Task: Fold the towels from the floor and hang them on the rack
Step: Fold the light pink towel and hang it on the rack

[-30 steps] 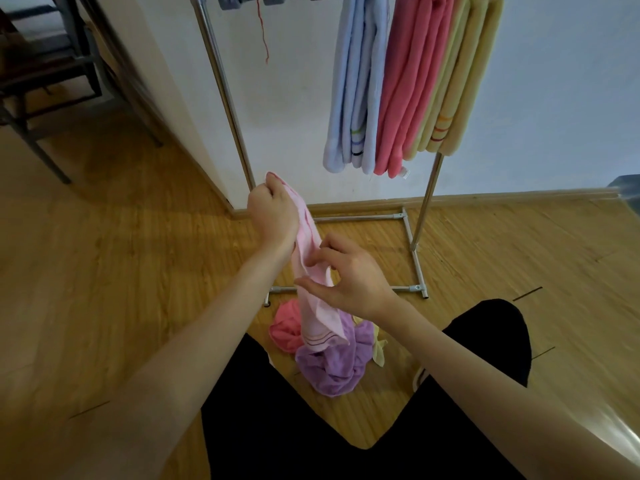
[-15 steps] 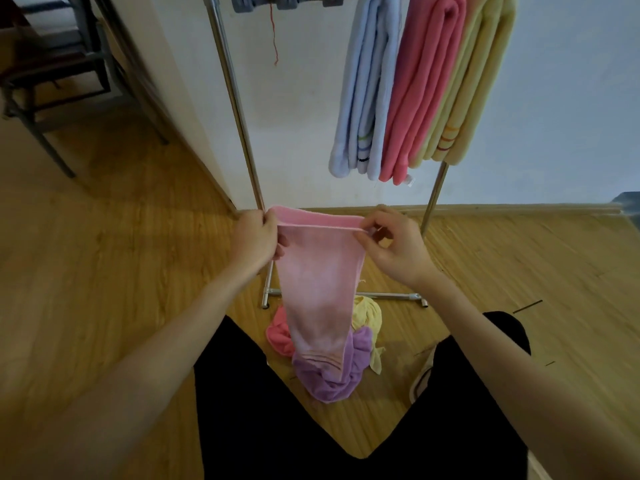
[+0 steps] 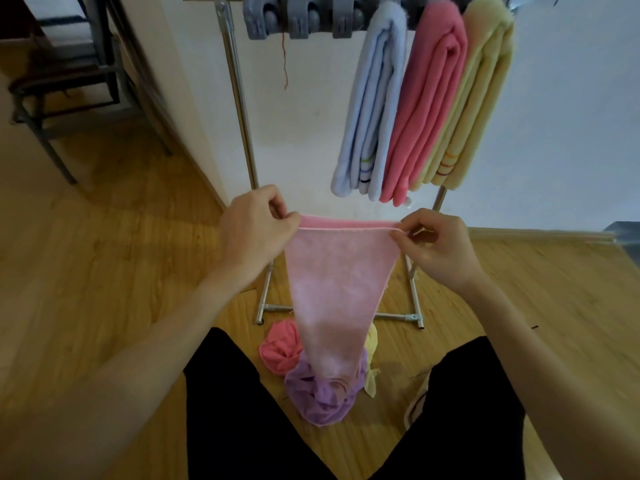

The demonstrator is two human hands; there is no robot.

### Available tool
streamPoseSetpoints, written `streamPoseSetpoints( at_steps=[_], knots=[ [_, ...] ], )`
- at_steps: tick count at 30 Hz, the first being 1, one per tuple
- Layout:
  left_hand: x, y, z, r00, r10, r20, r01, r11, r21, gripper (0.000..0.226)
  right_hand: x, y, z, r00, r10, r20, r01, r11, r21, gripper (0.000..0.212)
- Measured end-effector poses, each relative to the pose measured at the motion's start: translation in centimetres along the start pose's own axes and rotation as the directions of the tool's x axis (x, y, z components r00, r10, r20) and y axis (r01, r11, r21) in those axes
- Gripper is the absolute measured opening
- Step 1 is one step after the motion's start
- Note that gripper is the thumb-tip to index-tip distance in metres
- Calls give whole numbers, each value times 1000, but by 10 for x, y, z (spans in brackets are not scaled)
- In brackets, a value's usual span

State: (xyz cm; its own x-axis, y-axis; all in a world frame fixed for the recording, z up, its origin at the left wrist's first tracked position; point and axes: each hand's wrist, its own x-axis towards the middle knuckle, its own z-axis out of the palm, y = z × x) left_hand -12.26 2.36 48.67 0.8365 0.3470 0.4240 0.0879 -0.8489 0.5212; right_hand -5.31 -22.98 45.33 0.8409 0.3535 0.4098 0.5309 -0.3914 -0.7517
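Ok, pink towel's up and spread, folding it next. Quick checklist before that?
1. Left hand pinches a top corner of the pink towel: ok.
2. Right hand pinches the other corner: ok.
3. Top edge taut and level: ok.
4. Towel's bottom end free of the floor pile: cannot tell, it hangs in front of the pile.
5. Free bar on the rack left of the blue towel: not ok, grey clips sit there.

Soft, even indoor light, dim toward the lower corners, with wide-angle bending and slight blur at the edges.
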Motion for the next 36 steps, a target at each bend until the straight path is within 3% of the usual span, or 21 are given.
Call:
streamPoseSetpoints(
  at_steps=[6, 13, 18, 22, 25, 29, 32, 36],
  knots=[
    [5, 18, -1, 998, 58, -23, -58, 998, -2, 12, 1, -10, -16, 994, 44, -102, -37, 997, 71, 6],
    [7, 20, 0, 999, 35, -2, -35, 998, 48, 11, 4, -10, -20, 992, 45, -121, -38, 998, 58, 11],
    [-3, 20, 1, 973, 127, 192, -90, 977, -191, 18, 8, -6, -14, 991, 30, -128, -31, 1000, -3, 19],
    [-12, 18, 5, 868, 185, 462, 5, 925, -380, 43, 15, -3, -1, 994, 34, -101, -42, 996, -72, 15],
    [-18, 18, 4, 770, 289, 569, -56, 919, -390, 47, 19, -8, 9, 998, 15, -62, -21, 995, -94, 16],
    [-19, 16, -3, 602, 387, 699, -195, 920, -341, 57, 22, -13, 19, 1000, -1, -10, 0, 996, -94, 17],
    [-18, 18, -9, 469, 356, 808, -287, 927, -241, 53, 24, -14, 26, 999, -11, 37, 14, 995, -103, 19],
    [-18, 26, -12, 370, 286, 884, -309, 935, -173, 44, 23, -13, 31, 997, -7, 82, 16, 994, -111, 18]
  ],
)
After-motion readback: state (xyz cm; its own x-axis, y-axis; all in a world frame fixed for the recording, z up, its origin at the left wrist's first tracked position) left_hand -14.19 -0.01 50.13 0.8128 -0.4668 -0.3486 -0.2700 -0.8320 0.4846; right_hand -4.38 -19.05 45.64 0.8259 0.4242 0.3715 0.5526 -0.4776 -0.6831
